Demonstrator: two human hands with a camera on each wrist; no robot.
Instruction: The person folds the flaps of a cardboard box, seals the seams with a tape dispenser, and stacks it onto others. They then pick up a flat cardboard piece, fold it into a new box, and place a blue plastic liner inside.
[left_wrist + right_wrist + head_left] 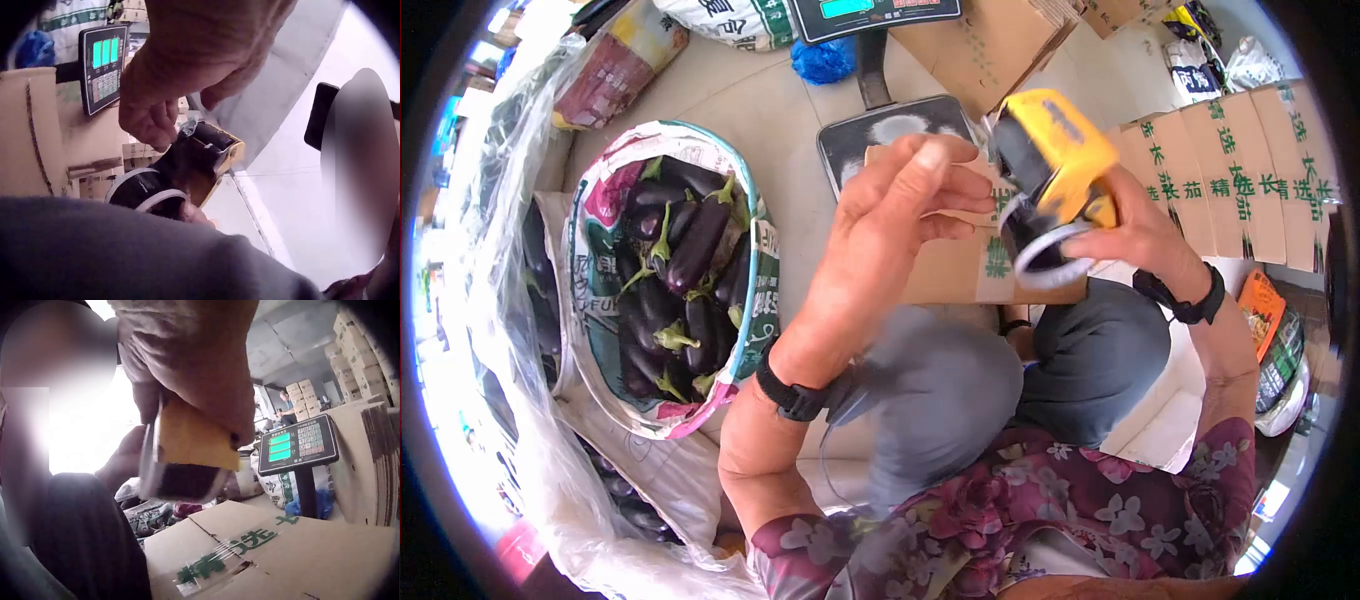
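My right hand (pixel 1135 225) grips a yellow tape dispenser (pixel 1065 140), raised over a cardboard box. A roll of tape (pixel 1050 255) sits in it, by my right fingers. My left hand (pixel 885 215) hovers left of the dispenser, fingers loosely bent and pointing toward it. In the left wrist view, those fingertips come close beside the dispenser's end, where a clear scrap of tape (pixel 189 128) shows. Below, the cardboard box (pixel 945 275) stands before my knees; in the right wrist view, its top (pixel 250 550) has green printed tape along it.
A platform scale (pixel 840 150) with a lit display (pixel 847 8) stands behind the box. To the left is a sack-lined basket (pixel 745 290) of eggplants (pixel 700 240). Flattened cartons (pixel 1230 180) with green lettering lie at right. A blue plastic bag (pixel 823 62) lies near the scale.
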